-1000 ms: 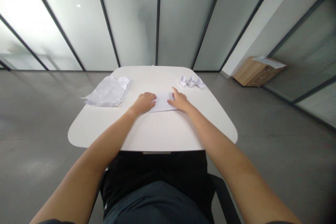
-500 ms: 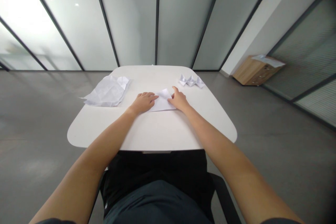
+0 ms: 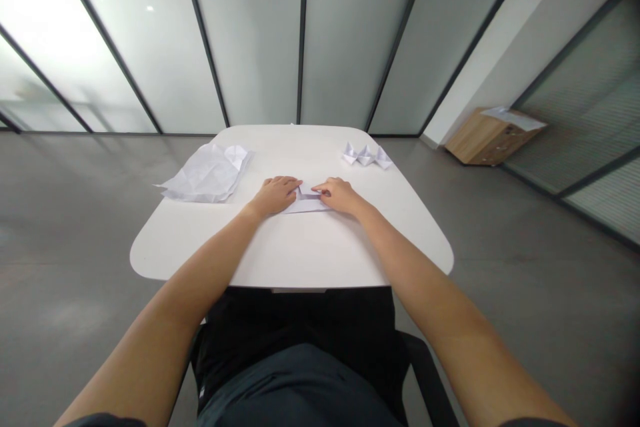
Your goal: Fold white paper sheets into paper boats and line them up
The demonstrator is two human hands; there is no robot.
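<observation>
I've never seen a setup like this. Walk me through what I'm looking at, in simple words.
There is no machine here: these are a person's own two bare hands, seen through a camera worn on the head, looking forward and down. That is why the arms reach in from the bottom of the picture.

In front is a white table. On its left lie creased white sheets, poking past the edge; toward the far right stand small folded paper shapes in a row.

In the middle is a partly folded paper. The left hand rests on its left end, and the right hand has its fingers at a fold; whether they pinch it is too small to tell.
</observation>
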